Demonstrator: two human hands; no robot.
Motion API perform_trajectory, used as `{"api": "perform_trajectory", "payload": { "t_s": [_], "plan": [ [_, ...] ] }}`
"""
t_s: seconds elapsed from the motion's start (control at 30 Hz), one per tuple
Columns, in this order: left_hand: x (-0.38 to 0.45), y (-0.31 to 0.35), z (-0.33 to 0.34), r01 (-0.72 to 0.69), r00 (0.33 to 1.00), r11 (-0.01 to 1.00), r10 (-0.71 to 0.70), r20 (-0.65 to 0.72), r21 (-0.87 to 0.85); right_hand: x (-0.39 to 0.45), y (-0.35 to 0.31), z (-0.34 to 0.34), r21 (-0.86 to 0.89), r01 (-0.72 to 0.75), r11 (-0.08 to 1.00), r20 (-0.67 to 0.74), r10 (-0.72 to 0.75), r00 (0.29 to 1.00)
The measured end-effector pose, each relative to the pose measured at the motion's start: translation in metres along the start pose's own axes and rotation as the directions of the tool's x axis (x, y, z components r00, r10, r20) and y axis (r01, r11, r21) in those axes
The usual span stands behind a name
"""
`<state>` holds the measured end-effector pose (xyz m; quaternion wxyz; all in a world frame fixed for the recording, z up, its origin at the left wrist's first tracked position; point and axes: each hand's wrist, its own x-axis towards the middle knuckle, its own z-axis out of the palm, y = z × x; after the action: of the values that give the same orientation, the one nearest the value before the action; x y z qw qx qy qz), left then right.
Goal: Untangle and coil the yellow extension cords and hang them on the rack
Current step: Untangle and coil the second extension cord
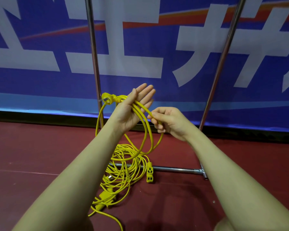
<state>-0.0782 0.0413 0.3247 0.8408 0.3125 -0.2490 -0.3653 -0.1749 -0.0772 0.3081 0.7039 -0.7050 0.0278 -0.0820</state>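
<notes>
My left hand (133,107) is raised palm up with its fingers straight, and several loops of a yellow extension cord (145,130) lie across the palm. The cord's plug (108,98) sticks out to the left of that hand. My right hand (167,121) pinches one loop of the same cord just right of the left palm. The loops hang down to a tangled pile of yellow cords (123,165) on the floor. A yellow socket end (149,174) lies at the pile's right side. The rack's two metal poles (93,52) rise behind the hands.
The rack's low metal crossbar (175,169) runs along the dark red floor (32,155) behind the pile. A blue banner (140,64) with large white characters covers the wall behind the rack. A loose cord end (110,217) trails toward me.
</notes>
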Motion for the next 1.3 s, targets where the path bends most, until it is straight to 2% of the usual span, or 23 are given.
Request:
{"api": "perform_trajectory", "payload": {
  "t_s": [0.1,0.17,0.3,0.43,0.53,0.63,0.83,0.93,1.03,1.17,1.3],
  "plan": [
    [0.004,-0.002,-0.003,-0.031,0.999,0.999,0.031,-0.017,-0.009,-0.001,0.011,-0.008,-0.107,-0.038,0.994,-0.049,0.033,0.998],
    [0.007,0.0,-0.006,-0.061,0.997,0.998,0.06,-0.058,-0.026,-0.003,0.019,-0.014,-0.111,-0.064,0.992,-0.126,0.049,0.991],
    [0.009,0.002,-0.009,-0.102,0.986,0.987,0.083,-0.145,-0.127,-0.004,0.018,-0.017,-0.08,0.022,0.997,-0.234,-0.041,0.971],
    [0.007,0.001,-0.006,-0.068,0.99,0.99,0.052,-0.128,-0.12,-0.003,0.004,-0.014,-0.081,0.101,0.992,-0.177,-0.114,0.978],
    [0.005,-0.006,0.001,-0.011,0.997,0.998,0.006,-0.074,-0.062,-0.003,0.0,-0.012,-0.116,0.067,0.991,-0.105,-0.08,0.991],
    [0.006,-0.009,0.007,0.02,0.999,0.996,-0.025,-0.047,-0.092,-0.004,0.001,-0.009,-0.125,0.048,0.991,-0.075,-0.057,0.996],
    [0.007,-0.007,0.009,-0.031,0.999,0.989,0.024,-0.047,-0.142,-0.01,0.014,-0.024,-0.086,-0.033,0.996,0.059,0.038,0.998],
    [0.009,-0.005,0.004,-0.073,0.994,0.98,0.056,-0.096,-0.184,-0.012,0.025,-0.034,-0.107,-0.077,0.991,0.06,0.084,0.995],
    [0.011,-0.008,0.001,-0.092,0.989,0.975,0.065,-0.135,-0.203,-0.011,0.03,-0.033,-0.154,-0.038,0.987,0.016,0.041,0.999],
    [0.012,-0.007,-0.001,-0.1,0.984,0.972,0.064,-0.169,-0.215,-0.009,0.012,-0.028,0.021,0.008,1.0,-0.114,-0.006,0.993],
    [0.008,-0.011,0.008,-0.055,0.988,0.983,0.028,-0.155,-0.174,-0.01,-0.005,-0.026,-0.072,-0.01,0.997,-0.027,0.008,1.0]
  ]
}}
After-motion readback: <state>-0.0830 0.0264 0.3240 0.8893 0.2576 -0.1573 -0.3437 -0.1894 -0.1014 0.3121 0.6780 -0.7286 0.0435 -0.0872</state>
